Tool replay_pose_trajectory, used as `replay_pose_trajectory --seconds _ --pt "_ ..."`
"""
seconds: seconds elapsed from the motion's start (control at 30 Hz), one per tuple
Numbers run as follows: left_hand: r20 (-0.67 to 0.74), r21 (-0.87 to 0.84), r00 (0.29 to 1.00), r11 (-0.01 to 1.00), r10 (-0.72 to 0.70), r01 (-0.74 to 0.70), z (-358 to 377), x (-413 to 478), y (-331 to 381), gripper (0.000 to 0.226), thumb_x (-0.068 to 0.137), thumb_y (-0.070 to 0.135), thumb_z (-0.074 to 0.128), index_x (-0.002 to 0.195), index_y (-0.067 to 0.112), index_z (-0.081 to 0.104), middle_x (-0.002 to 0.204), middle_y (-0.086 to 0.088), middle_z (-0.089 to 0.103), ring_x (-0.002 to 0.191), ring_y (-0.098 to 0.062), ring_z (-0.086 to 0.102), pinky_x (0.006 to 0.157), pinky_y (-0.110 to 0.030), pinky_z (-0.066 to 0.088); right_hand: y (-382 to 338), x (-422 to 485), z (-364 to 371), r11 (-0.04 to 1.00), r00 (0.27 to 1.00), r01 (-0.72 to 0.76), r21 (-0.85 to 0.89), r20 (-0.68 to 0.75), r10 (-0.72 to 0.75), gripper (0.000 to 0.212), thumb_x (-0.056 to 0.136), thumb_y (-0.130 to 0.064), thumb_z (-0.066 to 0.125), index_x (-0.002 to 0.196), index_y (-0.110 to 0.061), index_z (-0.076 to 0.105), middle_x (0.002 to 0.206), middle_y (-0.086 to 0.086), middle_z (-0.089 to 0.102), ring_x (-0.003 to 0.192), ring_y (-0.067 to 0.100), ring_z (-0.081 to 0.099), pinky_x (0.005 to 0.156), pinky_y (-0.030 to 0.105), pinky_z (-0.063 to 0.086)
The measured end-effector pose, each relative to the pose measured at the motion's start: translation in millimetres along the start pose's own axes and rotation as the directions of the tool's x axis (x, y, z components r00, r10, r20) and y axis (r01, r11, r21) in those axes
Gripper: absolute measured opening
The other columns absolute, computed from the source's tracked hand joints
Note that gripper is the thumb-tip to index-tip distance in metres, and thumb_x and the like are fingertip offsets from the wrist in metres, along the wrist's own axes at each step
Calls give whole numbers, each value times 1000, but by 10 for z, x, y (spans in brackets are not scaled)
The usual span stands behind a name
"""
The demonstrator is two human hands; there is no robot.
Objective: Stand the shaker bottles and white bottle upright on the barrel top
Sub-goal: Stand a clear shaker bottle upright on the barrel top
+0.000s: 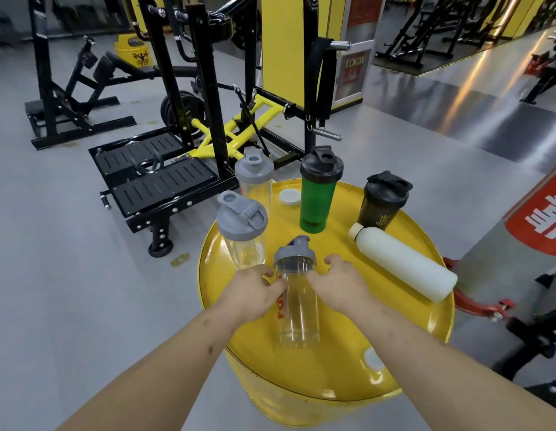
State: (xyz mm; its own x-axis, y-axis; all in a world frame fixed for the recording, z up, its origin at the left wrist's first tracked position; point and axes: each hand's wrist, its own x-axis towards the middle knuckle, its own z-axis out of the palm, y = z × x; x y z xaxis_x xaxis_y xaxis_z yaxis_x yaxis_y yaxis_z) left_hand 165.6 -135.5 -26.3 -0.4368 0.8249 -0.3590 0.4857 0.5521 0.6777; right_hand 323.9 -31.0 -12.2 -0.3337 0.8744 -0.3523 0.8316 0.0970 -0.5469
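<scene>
On the yellow barrel top (342, 359) a clear shaker bottle (296, 309) with a grey lid stands upright near me. My left hand (254, 290) presses its fingertips on the bottle's left side, and my right hand (338, 281) cups its right side just below the lid. Two more clear grey-lidded shakers stand upright: one at the left rim (244, 241), one at the far rim (254, 181). A green shaker (317, 200) and a black shaker (379, 203), both black-lidded, stand at the back. The white bottle (401, 265) lies on its side at the right, cap toward the black shaker.
A white cap (289, 196) lies flat near the green shaker, and a white bung (373, 360) sits in the barrel top near me. A black and yellow gym machine (183, 169) stands on the grey floor behind the barrel. A red hand-truck frame (475, 303) sits by the barrel's right side.
</scene>
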Motion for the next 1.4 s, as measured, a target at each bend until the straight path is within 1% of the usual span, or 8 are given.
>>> replay_pose_trajectory --seconds 0.1,0.2,0.37,0.53,0.7,1.07,1.23,1.4 --pt "26 -105 998 993 -51 54 68 29 58 59 92 56 65 136 17 61 103 -2 75 81 -27 77 69 -40 67 7 9 -14 998 994 -45 33 106 41 73 95 -59 51 150 -11 44 138 12 59 109 29 61 83 34 51" --pt "59 -157 996 985 -62 70 109 57 86 58 89 55 66 134 18 62 101 -7 77 80 -28 79 67 -46 67 33 23 -35 994 984 -66 90 173 49 57 94 -55 51 127 -10 61 113 8 67 97 30 68 89 47 60" --pt "62 -149 997 988 -34 43 149 62 176 55 89 55 67 130 19 61 92 -6 78 69 -27 78 65 -49 67 55 25 -93 968 980 -85 238 197 38 33 93 -39 56 106 -10 67 103 13 70 93 28 69 76 44 65" --pt "-11 -218 999 975 43 -44 169 80 331 56 92 48 72 137 18 57 97 0 76 82 -19 76 66 -44 67 118 63 -233 958 994 -30 284 108 -1 49 89 -43 59 129 -15 61 116 8 66 93 23 68 74 41 65" --pt "-96 -256 988 956 125 -146 177 124 475 65 86 53 75 140 27 51 111 9 68 88 -14 75 72 -46 67 144 66 -391 932 995 93 350 -15 -94 62 82 -47 65 138 -25 54 120 -5 64 106 20 63 92 48 59" --pt "-188 -338 943 884 275 -324 253 171 589 56 86 29 80 131 41 48 125 24 60 114 4 62 69 -28 63 258 57 -457 832 941 337 441 -147 -304 71 85 -16 72 148 -37 45 138 -21 57 122 1 57 94 31 51" --pt "-181 -365 944 872 277 -326 278 183 583 62 87 29 78 135 49 44 129 29 58 114 15 56 66 -24 59 292 90 -430 806 935 354 475 -153 -320 71 86 -10 72 146 -35 43 138 -21 55 124 -2 54 78 11 47" --pt "-174 -370 946 873 273 -319 276 214 569 64 88 23 76 133 50 41 126 32 58 111 23 53 63 -20 55 294 138 -385 788 928 370 491 -161 -335 69 86 -10 74 143 -35 44 136 -22 54 125 -1 54 75 12 49"
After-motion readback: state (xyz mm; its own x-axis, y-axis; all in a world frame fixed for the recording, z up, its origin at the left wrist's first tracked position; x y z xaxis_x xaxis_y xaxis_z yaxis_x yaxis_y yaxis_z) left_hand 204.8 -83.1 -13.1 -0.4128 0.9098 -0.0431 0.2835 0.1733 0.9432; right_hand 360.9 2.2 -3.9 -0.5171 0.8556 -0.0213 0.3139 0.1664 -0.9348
